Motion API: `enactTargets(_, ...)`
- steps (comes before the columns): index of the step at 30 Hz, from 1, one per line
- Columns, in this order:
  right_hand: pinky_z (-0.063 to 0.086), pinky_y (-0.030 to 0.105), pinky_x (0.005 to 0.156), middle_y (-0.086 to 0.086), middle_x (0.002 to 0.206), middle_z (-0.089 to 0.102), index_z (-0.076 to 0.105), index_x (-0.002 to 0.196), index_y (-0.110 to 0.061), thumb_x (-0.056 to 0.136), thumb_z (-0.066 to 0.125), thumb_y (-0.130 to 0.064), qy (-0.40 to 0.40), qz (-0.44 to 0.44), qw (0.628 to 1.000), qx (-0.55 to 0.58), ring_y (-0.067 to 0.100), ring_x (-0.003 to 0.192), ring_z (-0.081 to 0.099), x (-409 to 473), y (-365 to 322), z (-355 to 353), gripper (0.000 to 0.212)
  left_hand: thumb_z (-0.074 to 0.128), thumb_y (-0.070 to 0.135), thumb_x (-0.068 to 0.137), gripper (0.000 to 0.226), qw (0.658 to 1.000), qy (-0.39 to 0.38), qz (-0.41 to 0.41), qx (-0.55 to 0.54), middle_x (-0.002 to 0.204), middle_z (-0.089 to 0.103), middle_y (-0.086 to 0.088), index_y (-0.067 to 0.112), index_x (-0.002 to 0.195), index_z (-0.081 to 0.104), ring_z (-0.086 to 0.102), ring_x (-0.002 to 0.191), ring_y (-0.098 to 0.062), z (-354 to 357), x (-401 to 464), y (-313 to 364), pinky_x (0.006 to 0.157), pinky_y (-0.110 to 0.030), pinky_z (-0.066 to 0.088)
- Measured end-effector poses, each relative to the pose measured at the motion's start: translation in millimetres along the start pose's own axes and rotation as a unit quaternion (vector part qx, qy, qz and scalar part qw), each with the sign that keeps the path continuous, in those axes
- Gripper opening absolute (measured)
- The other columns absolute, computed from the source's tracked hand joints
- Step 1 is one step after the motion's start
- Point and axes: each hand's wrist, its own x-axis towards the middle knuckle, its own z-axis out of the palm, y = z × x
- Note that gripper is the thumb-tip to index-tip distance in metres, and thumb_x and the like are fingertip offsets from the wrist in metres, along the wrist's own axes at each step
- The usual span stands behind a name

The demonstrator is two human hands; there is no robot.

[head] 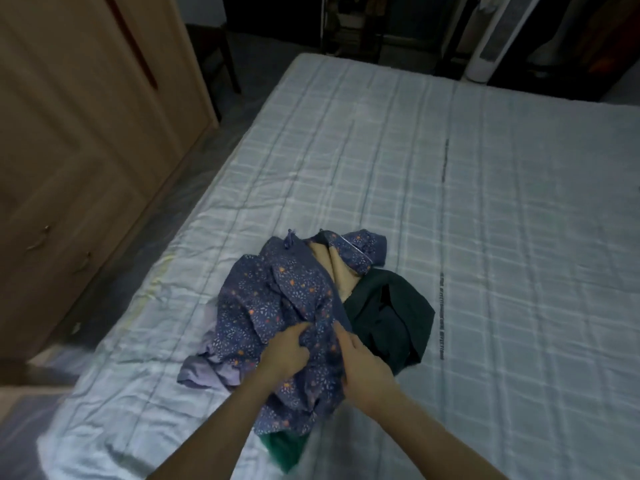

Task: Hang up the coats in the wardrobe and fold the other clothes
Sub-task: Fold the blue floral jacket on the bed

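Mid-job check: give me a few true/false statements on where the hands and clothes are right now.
1. Both hands grip the blue floral garment. True: left hand, right hand.
2. The dark green garment lies to the right of the floral one. True.
3. The clothes pile sits on the floor. False: it lies on the checked bed cover.
4. A lilac cloth shows at the pile's left edge. True.
5. The floral garment is neatly folded. False: it is crumpled.

Clothes pile [304, 306] crowds near bed [485, 202] edge; wide bare bedspread beyond, right; wardrobe [69, 150] flanks left.
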Motion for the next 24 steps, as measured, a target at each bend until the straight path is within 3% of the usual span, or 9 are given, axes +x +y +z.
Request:
enactTargets(2, 0.050, 0.038, 0.074, 0.004, 0.145, 0.033, -0.017, 0.151, -0.036, 0.093, 0.050, -0.017, -0.010, -0.008, 1.000, -0.021, 0.026, 0.101, 0.058, -8, 7, -5, 0.090, 0.051, 0.009, 0.091, 0.039, 0.995, -0.084, 0.042, -0.028, 0.122, 0.066, 0.006, 0.027, 0.123, 0.064, 0.061, 0.107, -0.017, 0, -25, 13, 0.094, -0.032, 0.051)
enactTargets(4, 0.048, 0.036, 0.068, 0.008, 0.149, 0.029, -0.017, 0.149, -0.040, 0.094, 0.050, -0.020, 0.008, -0.022, 0.999, -0.042, 0.027, 0.095, 0.059, -18, 14, -13, 0.089, 0.049, 0.001, 0.085, 0.030, 0.987, -0.136, 0.087, -0.006, 0.099, 0.072, 0.008, 0.019, 0.095, 0.071, 0.064, 0.093, -0.014, 1, -53, 35, 0.082, -0.027, 0.053)
enactTargets(9, 0.048, 0.030, 0.079, 0.008, 0.136, 0.041, 0.031, 0.146, -0.034, 0.094, 0.054, -0.031, 0.047, -0.091, 0.991, -0.090, 0.028, 0.115, 0.050, -57, 32, -39, 0.057, 0.044, -0.007, 0.077, 0.031, 0.978, -0.127, 0.115, 0.122, 0.053, 0.042, 0.000, 0.016, 0.057, 0.042, 0.034, 0.042, -0.011, -11, -126, 100, 0.049, -0.026, 0.027)
enactTargets(12, 0.048, 0.027, 0.059, 0.006, 0.104, 0.055, 0.069, 0.101, -0.028, 0.066, 0.075, -0.034, 0.135, -0.146, 0.971, -0.133, 0.026, 0.083, 0.058, -83, 39, -64, 0.036, 0.043, -0.007, 0.075, 0.037, 0.959, -0.139, 0.128, 0.212, 0.056, 0.037, -0.007, 0.019, 0.052, 0.032, 0.028, 0.051, -0.023, -26, -163, 130, 0.055, -0.035, 0.024)
enactTargets(15, 0.045, 0.030, 0.063, 0.002, 0.093, 0.055, 0.071, 0.078, -0.024, 0.061, 0.068, -0.036, 0.157, -0.185, 0.964, -0.106, 0.024, 0.085, 0.051, -106, 39, -92, 0.022, 0.040, -0.007, 0.073, 0.026, 0.934, -0.115, 0.140, 0.308, 0.060, 0.039, -0.011, 0.012, 0.057, 0.032, 0.031, 0.055, -0.027, -44, -201, 162, 0.055, -0.038, 0.027)
enactTargets(17, 0.043, 0.029, 0.061, -0.003, 0.076, 0.058, 0.060, 0.064, -0.018, 0.074, 0.061, -0.030, 0.139, -0.166, 0.976, 0.016, 0.019, 0.076, 0.057, -126, 31, -117, 0.016, 0.042, -0.002, 0.069, 0.015, 0.933, -0.053, 0.178, 0.309, 0.067, 0.056, -0.011, 0.010, 0.064, 0.050, 0.050, 0.063, -0.028, -60, -224, 182, 0.059, -0.041, 0.042)
enactTargets(19, 0.036, 0.029, 0.053, -0.004, 0.053, 0.050, 0.048, 0.058, -0.010, 0.078, 0.059, -0.031, 0.151, -0.124, 0.971, 0.137, 0.008, 0.055, 0.049, -155, 25, -140, 0.031, 0.043, 0.011, 0.064, 0.037, 0.928, 0.069, 0.227, 0.288, 0.090, 0.067, -0.001, 0.020, 0.089, 0.070, 0.060, 0.092, -0.020, -75, -239, 194, 0.076, -0.036, 0.047)
enactTargets(22, 0.037, 0.030, 0.052, -0.007, 0.055, 0.049, 0.053, 0.061, -0.008, 0.071, 0.060, -0.038, 0.220, -0.082, 0.925, 0.299, 0.003, 0.057, 0.042, -180, 23, -168, 0.032, 0.052, 0.012, 0.066, 0.056, 0.879, 0.359, 0.219, 0.224, 0.111, 0.047, 0.004, 0.030, 0.119, 0.060, 0.041, 0.115, -0.021, -83, -237, 198, 0.087, -0.036, 0.033)
enactTargets(24, 0.044, 0.037, 0.057, -0.003, 0.063, 0.055, 0.059, 0.068, -0.004, 0.073, 0.062, -0.032, 0.269, -0.064, 0.887, 0.370, 0.006, 0.064, 0.049, -210, 20, -186, 0.028, 0.056, 0.006, 0.069, 0.045, 0.835, 0.464, 0.277, 0.108, 0.108, 0.041, 0.000, 0.019, 0.112, 0.056, 0.041, 0.107, -0.026, -61, -246, 199, 0.088, -0.039, 0.036)
